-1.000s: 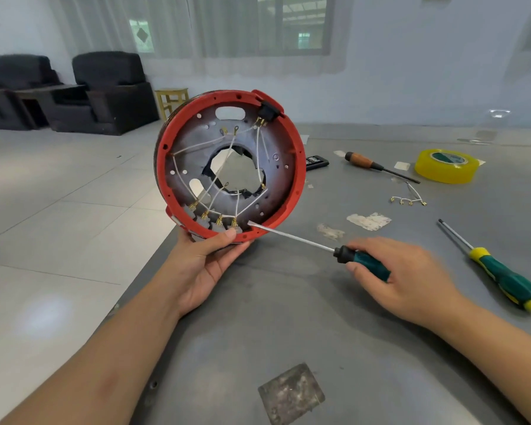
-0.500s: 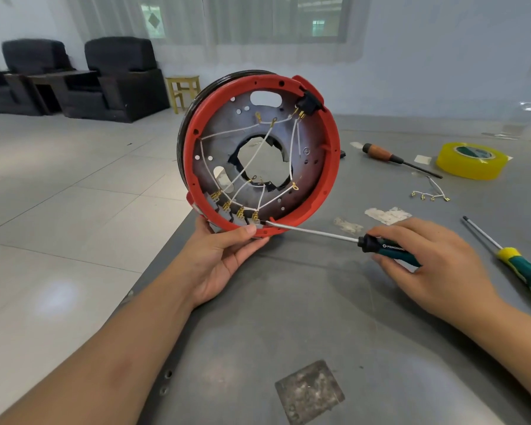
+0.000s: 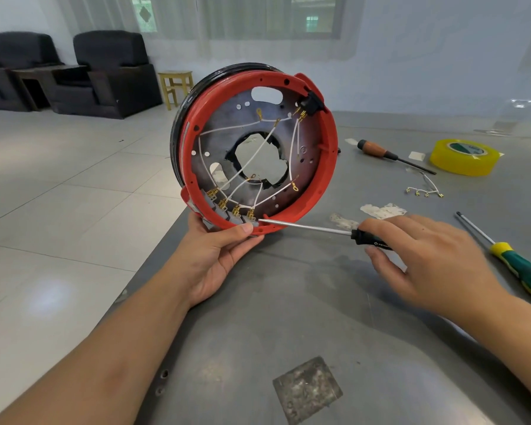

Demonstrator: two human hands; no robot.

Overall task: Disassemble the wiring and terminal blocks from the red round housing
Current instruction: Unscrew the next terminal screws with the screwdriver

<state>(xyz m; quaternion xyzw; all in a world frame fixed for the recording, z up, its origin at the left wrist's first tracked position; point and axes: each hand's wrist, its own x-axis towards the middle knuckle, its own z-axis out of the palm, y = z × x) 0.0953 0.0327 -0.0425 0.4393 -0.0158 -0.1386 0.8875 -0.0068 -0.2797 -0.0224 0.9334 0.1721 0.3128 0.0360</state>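
Right grip (image 3: 423,256) holds a screwdriver (image 3: 307,228), handle mostly hidden; left grip (image 3: 218,253) holds the housing (image 3: 319,191).

The round housing (image 3: 325,167) has a bright red rim with a black band behind it, and its inner plate (image 3: 292,136) is dark brownish grey metal. The wires (image 3: 252,157) across the plate are white with gold-coloured terminals, and the terminal blocks (image 3: 227,214) at the lower rim are grey. The screwdriver (image 3: 359,236) in the right hand (image 3: 426,259) has a silver shaft and a black handle, maybe with dark green. On the grey table (image 3: 288,317) lie a green and yellow screwdriver (image 3: 521,268), a tool (image 3: 377,150) with brown and black handle, and a yellow tape roll (image 3: 463,156). The armchairs (image 3: 111,72) are black.
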